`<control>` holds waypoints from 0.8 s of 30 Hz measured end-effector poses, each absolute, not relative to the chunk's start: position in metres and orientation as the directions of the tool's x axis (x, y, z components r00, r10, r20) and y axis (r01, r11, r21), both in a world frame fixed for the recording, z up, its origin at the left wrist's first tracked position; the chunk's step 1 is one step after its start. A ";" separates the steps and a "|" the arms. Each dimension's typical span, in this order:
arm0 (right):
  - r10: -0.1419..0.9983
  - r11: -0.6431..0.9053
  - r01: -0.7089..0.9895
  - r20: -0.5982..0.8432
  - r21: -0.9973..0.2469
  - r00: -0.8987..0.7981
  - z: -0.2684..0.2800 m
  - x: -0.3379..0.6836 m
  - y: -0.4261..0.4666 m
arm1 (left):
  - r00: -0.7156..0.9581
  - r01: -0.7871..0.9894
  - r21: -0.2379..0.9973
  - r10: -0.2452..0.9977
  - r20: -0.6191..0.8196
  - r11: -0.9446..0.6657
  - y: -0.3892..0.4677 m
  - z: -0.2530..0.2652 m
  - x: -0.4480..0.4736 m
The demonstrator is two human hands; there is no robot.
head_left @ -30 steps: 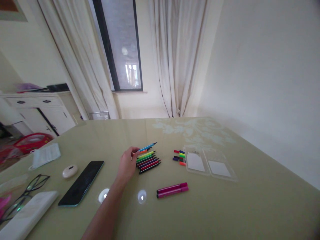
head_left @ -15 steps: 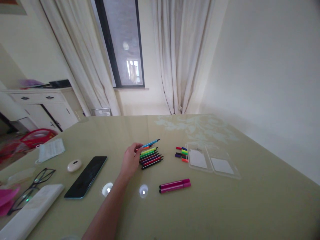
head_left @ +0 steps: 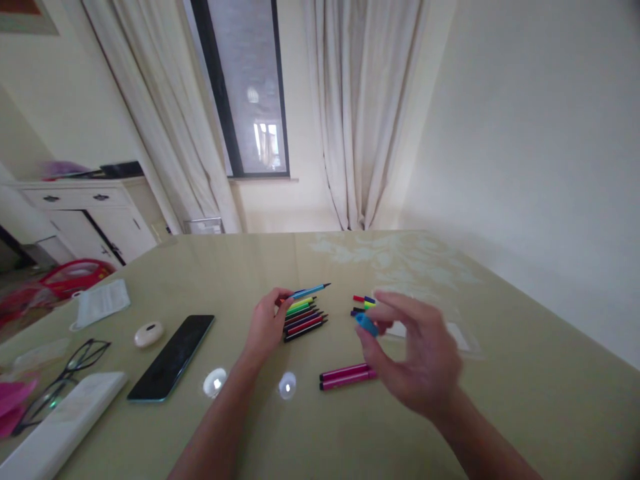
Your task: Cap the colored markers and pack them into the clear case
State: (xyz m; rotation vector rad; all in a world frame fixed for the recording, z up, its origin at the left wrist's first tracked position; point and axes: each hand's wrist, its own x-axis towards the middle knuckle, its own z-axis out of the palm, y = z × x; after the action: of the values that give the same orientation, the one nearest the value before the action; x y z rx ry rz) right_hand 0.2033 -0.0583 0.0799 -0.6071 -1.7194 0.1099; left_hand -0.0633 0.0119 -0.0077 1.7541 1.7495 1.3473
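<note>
My left hand [head_left: 269,320] pinches a blue felt-tip pen [head_left: 311,291], uncapped, its dark tip pointing right. Just below it lies a row of uncapped felt-tip pens [head_left: 304,320] in yellow, green, dark red and black. Between thumb and fingers, my right hand [head_left: 417,353] grips a blue pen cap [head_left: 367,325]. Behind that hand, loose coloured caps [head_left: 358,299] lie beside a clear plastic case [head_left: 470,343], both partly covered by it. Two magenta felt-tip pens [head_left: 345,377] lie closer to me, their right ends hidden by my right thumb.
On the left are a phone [head_left: 173,357], a round white case [head_left: 149,334], eyeglasses [head_left: 65,380], a long white object [head_left: 70,427] and a face mask [head_left: 103,303]. A wall [head_left: 550,167] runs along the table's right side.
My right hand has come into view from the lower right, holding the blue cap. My left hand has shifted slightly right with the blue pen.
</note>
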 end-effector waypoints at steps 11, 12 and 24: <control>0.513 0.813 0.492 0.783 -0.311 -0.353 0.013 0.222 0.008 | -0.152 0.461 0.842 0.910 0.387 -0.281 0.003 -0.001 -0.046; 0.525 0.807 0.495 0.775 -0.322 -0.352 0.012 0.222 0.009 | -0.141 0.456 0.844 0.913 0.384 -0.284 0.003 -0.001 -0.045; 0.600 0.751 0.478 0.774 -0.456 -0.204 0.019 0.224 0.011 | -0.086 0.441 0.843 0.920 0.381 -0.308 -0.002 0.002 -0.041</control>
State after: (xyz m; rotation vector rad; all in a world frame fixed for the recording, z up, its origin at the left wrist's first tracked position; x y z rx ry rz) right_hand 0.2240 0.0109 0.0193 -0.8332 -1.8499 0.1379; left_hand -0.0407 -0.0023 0.0016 1.7333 1.4732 1.3801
